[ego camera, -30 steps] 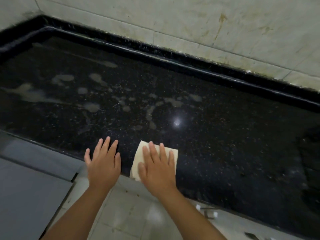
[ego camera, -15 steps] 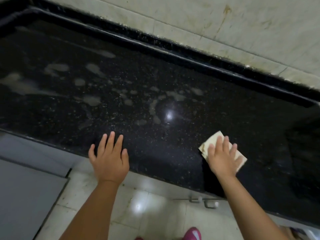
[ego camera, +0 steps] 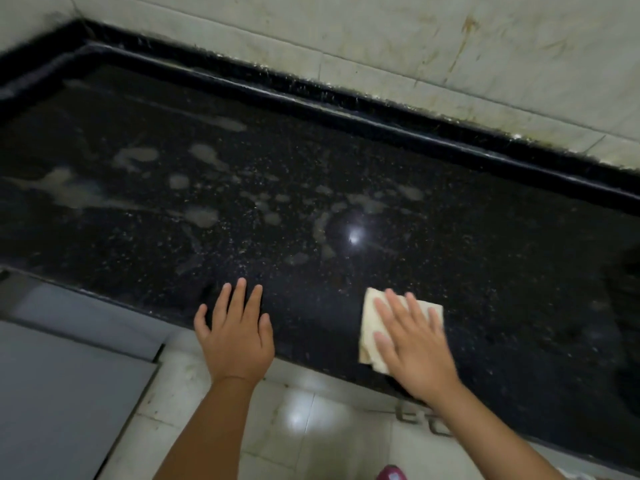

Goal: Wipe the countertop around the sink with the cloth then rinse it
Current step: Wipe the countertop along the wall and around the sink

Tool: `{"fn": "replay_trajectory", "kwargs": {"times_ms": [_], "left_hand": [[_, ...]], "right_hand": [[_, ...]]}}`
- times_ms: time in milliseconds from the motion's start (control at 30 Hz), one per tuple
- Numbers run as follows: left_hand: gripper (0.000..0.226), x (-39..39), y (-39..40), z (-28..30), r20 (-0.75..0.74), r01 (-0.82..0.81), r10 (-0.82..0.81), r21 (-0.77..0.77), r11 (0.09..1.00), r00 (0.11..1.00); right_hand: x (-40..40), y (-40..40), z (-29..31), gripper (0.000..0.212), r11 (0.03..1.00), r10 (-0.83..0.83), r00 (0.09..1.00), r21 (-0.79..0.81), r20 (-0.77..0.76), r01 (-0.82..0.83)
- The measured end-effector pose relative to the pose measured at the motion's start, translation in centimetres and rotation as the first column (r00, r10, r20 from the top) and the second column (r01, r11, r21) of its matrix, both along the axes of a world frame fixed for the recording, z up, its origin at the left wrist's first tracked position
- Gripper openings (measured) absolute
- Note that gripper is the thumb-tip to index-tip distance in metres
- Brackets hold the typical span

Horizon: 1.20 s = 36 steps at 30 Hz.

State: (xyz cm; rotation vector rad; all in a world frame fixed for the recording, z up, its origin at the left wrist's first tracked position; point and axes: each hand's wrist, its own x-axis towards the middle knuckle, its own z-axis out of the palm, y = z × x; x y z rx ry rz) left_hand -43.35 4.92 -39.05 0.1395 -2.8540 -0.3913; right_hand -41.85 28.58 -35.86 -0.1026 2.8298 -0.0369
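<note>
Hands: two, both lying flat with fingers straight, set apart from each other at the near edge of the counter.

Right hand (ego camera: 412,344): pressing palm-down on the cloth (ego camera: 370,327), fingers spread and extended, nothing curled round it; outline slightly blurred.

Left hand (ego camera: 235,330): resting flat on the countertop (ego camera: 485,258), fingers pointing toward the wall, holding nothing, well to the left of the cloth.

Cloth: pale cream, folded to a rough rectangle, lying on the dark stone right at its front edge, with its left side and far corner showing beyond the fingers covering it.

Countertop: black speckled stone, glossy, carrying pale cloudy smears (ego camera: 204,216) across its left and middle areas and reflecting a bright light spot (ego camera: 355,235) beyond the cloth.

Raised black rim (ego camera: 311,98): running along the back of the stone, meeting the wall.

Wall tiles (ego camera: 415,39): off-white, showing brownish streaks, standing behind the rim.

Floor tiles (ego camera: 304,427): light, glossy, lying below the counter edge between the forearms.

Grey panel (ego camera: 62,393): sitting at lower left under the counter.

Pink item (ego camera: 391,474): showing at the bottom edge, too cut off to identify.
</note>
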Motion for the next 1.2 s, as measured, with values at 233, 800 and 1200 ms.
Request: {"fn": "replay_trajectory", "kwargs": {"times_ms": [233, 800, 1200], "left_hand": [[0.048, -0.1, -0.2, -0.2, -0.035, 0.0, -0.001, -0.024, 1.0, 0.999], [0.046, -0.3, -0.1, -0.1, 0.004, -0.025, 0.025, 0.023, 0.999, 1.0], [0.048, -0.4, 0.1, 1.0, 0.183, -0.015, 0.005, 0.052, 0.999, 0.983]], "right_hand": [[-7.7, 2.2, 1.4, 0.053, 0.946, -0.319, 0.948, -0.061, -0.015, 0.317], [-4.9, 0.9, -0.7, 0.054, 0.881, 0.473, 0.881, 0.001, 0.012, -0.473], [-9.9, -8.4, -0.1, 0.06, 0.946, 0.3, 0.952, -0.107, -0.057, -0.305]]}}
